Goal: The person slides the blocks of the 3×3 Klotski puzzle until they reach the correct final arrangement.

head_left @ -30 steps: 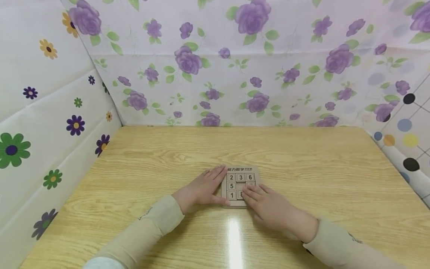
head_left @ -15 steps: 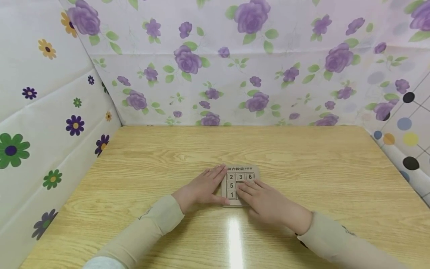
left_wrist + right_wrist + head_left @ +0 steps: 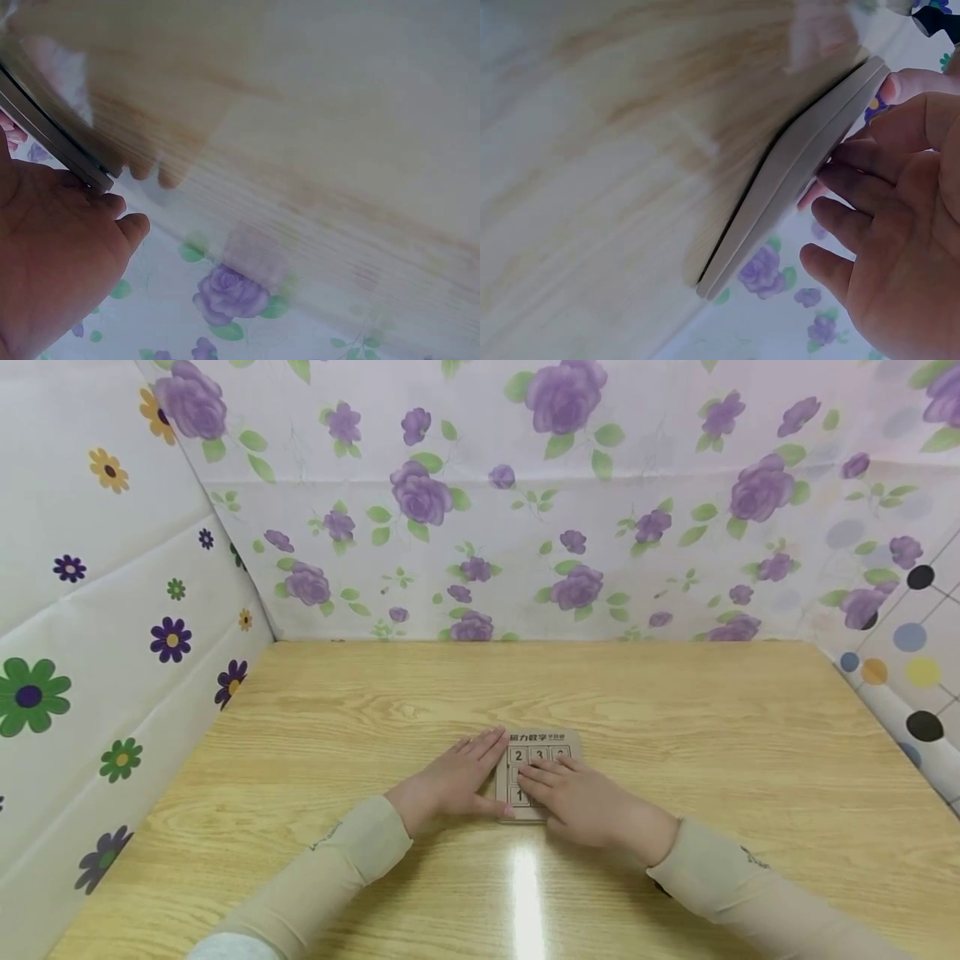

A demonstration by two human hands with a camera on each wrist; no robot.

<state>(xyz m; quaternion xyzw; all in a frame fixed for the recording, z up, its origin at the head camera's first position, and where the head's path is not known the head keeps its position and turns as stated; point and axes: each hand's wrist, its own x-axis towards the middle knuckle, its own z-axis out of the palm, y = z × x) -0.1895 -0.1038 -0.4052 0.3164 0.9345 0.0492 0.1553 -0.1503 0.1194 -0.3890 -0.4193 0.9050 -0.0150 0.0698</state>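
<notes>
A flat wooden number sliding puzzle [image 3: 540, 737] lies on the table, with printed characters along its top edge. Tiles 2, 3 and 1 show; the middle and lower right tiles are hidden under a hand. My left hand [image 3: 453, 779] rests along the puzzle's left side, fingers extended to the top left corner, thumb at the lower left corner. My right hand [image 3: 588, 802] lies over the tiles from the right, its extended fingertips on the middle row. In the right wrist view, the right hand's fingers [image 3: 847, 225] reach over the puzzle's side edge [image 3: 795, 172].
The wood-grain table [image 3: 360, 693] is glossy, with a bright reflection [image 3: 527, 893] in front of the puzzle. A purple-flowered sheet [image 3: 480, 510] hangs at the back. A daisy-print sheet [image 3: 135, 610] stands on the left, and a dotted one [image 3: 922, 672] on the right.
My right hand has moved left across the puzzle, covering the middle row and more of the bottom row. The left hand and the puzzle stay in place.
</notes>
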